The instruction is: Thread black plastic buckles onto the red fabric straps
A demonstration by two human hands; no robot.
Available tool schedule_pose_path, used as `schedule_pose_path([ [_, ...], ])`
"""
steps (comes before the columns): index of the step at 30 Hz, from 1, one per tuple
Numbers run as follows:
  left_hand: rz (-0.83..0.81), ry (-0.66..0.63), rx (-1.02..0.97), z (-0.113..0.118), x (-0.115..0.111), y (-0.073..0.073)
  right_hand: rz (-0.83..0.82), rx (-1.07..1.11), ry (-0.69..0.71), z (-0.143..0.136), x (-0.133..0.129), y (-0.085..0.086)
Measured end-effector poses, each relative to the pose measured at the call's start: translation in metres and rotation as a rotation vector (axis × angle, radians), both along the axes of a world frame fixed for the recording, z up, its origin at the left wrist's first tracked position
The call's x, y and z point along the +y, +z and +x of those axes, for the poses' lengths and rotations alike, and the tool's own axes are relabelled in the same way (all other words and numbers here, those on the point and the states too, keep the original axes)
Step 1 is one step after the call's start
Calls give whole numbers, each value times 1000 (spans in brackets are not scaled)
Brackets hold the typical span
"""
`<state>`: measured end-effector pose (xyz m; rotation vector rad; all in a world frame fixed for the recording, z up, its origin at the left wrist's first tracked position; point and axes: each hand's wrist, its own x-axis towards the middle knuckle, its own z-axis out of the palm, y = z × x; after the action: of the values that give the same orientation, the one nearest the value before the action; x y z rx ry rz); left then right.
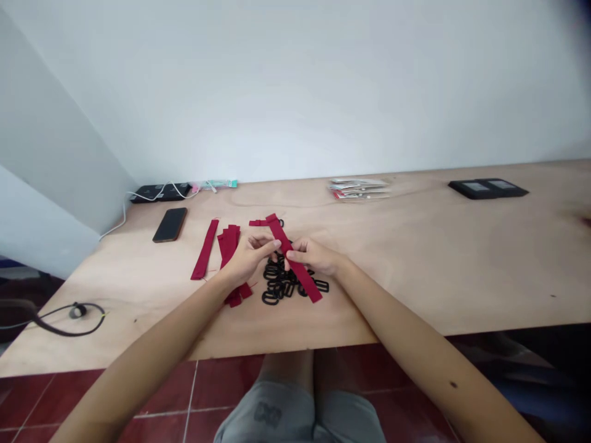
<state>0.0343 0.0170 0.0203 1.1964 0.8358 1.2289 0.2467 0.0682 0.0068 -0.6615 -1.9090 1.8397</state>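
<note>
A red fabric strap [302, 278] slants across the space between my hands, over a pile of black strap buckles [277, 284]. My left hand [252, 253] pinches its left edge near the middle. My right hand [314, 255] grips it slightly lower, thumb on top. Left of the pile lies a stack of red straps [228, 240], partly hidden by my left hand and forearm. One separate red strap [205, 249] rests farther left. Behind my hands is a short red strap piece [257, 223], with a black buckle beside it.
A phone [170, 224] lies at the left, with black boxes [159, 192] and a white cable behind it. Plastic packets [360, 188] lie by the wall. A black case [488, 188] is at far right. A black cable loop [78, 311] sits at the left edge of the wooden table [438, 258].
</note>
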Motion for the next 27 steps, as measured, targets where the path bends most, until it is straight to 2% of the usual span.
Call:
schedule_pose_path([
  [3,-56,62,-160,-6,4,2,-46,72,-194,0,8,-9],
  [5,-83,114,-260,-13,8,5,-14,156,-389,-1,18,-15],
  [8,-74,159,-314,-25,14,12,182,182,-638,-2,33,-26],
  [9,-66,173,-316,-30,16,15,276,122,-647,-2,36,-29],
  [12,-56,241,-303,-47,19,23,517,-66,-479,-3,36,-34],
  [15,-58,333,-189,-69,20,23,682,-195,-278,-6,27,-33],
  [17,-37,365,2,-85,16,18,727,-221,-198,-8,20,-31],
  [21,66,434,522,-109,3,2,727,-209,-99,-14,10,-26],
  [25,243,629,955,-116,-6,-11,705,-180,-40,-16,4,-26],
  [27,321,656,1112,-115,-7,-17,684,-153,-34,-18,2,-24],
])
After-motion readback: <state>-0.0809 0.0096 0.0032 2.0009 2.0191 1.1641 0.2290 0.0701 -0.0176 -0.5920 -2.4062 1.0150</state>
